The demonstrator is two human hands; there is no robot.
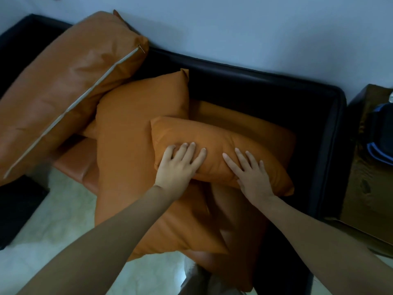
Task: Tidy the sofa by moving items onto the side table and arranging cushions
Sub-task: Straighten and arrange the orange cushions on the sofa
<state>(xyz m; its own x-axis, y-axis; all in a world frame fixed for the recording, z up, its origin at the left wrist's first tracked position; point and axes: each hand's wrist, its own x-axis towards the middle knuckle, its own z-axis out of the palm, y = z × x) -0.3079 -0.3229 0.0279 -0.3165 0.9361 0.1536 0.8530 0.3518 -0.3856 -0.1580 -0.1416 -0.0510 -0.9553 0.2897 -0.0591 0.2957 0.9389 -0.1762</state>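
On top of the small orange cushion (221,150), the fingers (192,150) of the left hand (178,167) are lying spread and flat, pressing into the fabric without closing around anything. Beside them, the right hand (252,177) is resting the same way, its fingers (240,159) splayed and released, palm down on the cushion's near edge. Neither hand is gripping; both are simply bearing on the cover, and both bare forearms are reaching in from the bottom corners of the view.

That small cushion is lying across a larger orange cushion (138,133), which is itself sitting tilted on the sofa's seat. Behind and to the left, a big leather-look back cushion (70,81) with a pale zip running along it is leaning over, its lower edge touching the larger cushion. Another flat orange cushion (244,120) is showing from under the small one toward the right.

All of this is sitting within the dark frame of the sofa (276,90), which is standing against a pale wall (255,28). Just beyond the sofa's right arm, a wooden side table (361,188) is holding a dark blue-edged object (382,135) that I cannot identify. Pale floor (53,220) is showing at lower left.
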